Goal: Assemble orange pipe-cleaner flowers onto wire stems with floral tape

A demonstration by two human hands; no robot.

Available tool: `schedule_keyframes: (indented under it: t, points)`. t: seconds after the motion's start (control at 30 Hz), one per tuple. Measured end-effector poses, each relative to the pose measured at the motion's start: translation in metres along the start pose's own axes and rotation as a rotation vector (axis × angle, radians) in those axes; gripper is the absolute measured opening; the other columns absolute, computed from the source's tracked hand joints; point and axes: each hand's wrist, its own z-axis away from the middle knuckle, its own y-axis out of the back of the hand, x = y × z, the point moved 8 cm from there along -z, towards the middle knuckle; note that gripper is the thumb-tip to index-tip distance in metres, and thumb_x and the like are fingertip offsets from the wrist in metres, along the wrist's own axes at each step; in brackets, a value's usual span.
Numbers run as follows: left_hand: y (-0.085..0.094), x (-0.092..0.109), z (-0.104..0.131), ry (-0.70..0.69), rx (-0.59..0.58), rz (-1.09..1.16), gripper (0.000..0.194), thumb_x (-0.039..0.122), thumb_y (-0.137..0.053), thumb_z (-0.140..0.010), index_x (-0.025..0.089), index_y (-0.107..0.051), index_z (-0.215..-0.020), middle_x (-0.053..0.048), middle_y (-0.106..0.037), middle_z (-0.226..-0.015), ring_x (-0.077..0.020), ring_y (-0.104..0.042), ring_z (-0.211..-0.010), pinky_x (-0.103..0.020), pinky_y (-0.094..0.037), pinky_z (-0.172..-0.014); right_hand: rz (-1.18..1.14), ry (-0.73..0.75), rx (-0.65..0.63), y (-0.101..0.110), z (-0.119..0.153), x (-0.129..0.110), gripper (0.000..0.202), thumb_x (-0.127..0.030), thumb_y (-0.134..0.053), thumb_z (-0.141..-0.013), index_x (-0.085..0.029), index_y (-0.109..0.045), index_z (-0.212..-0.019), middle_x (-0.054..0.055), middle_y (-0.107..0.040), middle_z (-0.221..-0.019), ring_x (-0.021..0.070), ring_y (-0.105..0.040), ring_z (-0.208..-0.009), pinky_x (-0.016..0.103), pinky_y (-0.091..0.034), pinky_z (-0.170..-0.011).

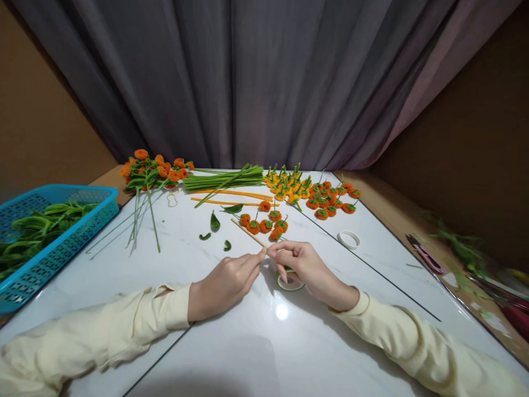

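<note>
My left hand (229, 282) is closed, its thumb and fingertips pinched at the near end of a thin pale wooden stick (247, 231). The stick slants away to the upper left, beside several orange fuzzy flower heads (266, 225). Fingertips touching the left ones, my right hand (308, 270) is pinched too; what lies between its fingers is too small to make out. Under the right hand, a roll of green tape (290, 282) rests on the white table (231, 358), partly covered by the fingers. Small dark green leaf pieces (215, 221) lie beyond my left hand.
Green fuzzy stems (227, 179), yellow flower heads (289, 184) and more orange heads (330, 199) line the back. Finished-looking orange flowers (152, 171) lie back left. A blue basket (61, 237) of leaves stands left. At right are a white ring (349, 239) and pink-handled scissors (427, 256).
</note>
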Motion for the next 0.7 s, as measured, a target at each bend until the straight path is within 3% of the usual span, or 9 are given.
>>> schedule_keyframes:
  t: [0.2,0.47,0.7]
  points:
    - [0.010,0.002,-0.007,0.023,0.068,0.122,0.026,0.014,-0.035,-0.094,0.010,-0.053,-0.111,-0.008,-0.069,-0.089,-0.0152,-0.067,-0.075,-0.025,-0.055,-0.067,-0.029,0.000,-0.014,-0.002,0.002,-0.003,0.028,-0.037,-0.069,-0.073,-0.011,-0.065,-0.084,-0.004,-0.050,-0.043,0.0036,-0.028,-0.036,0.018,-0.013,-0.036]
    - [0.013,-0.006,-0.011,0.179,0.103,0.319,0.017,0.014,-0.043,-0.090,0.012,-0.059,-0.094,-0.001,-0.063,-0.066,-0.0095,-0.059,-0.055,-0.018,-0.047,-0.054,0.004,-0.004,-0.033,-0.003,0.003,-0.007,0.033,-0.042,-0.070,-0.072,-0.014,-0.060,-0.085,-0.004,-0.051,-0.044,0.0051,-0.033,-0.037,0.017,-0.014,-0.035]
    - [0.011,-0.010,-0.010,0.218,0.100,0.374,0.016,0.012,-0.045,-0.089,0.012,-0.060,-0.090,0.000,-0.063,-0.063,-0.0088,-0.057,-0.052,-0.017,-0.044,-0.052,0.041,-0.003,-0.078,-0.002,0.002,-0.005,0.034,-0.044,-0.068,-0.075,-0.015,-0.057,-0.089,-0.004,-0.051,-0.044,0.0063,-0.036,-0.036,0.016,-0.015,-0.034]
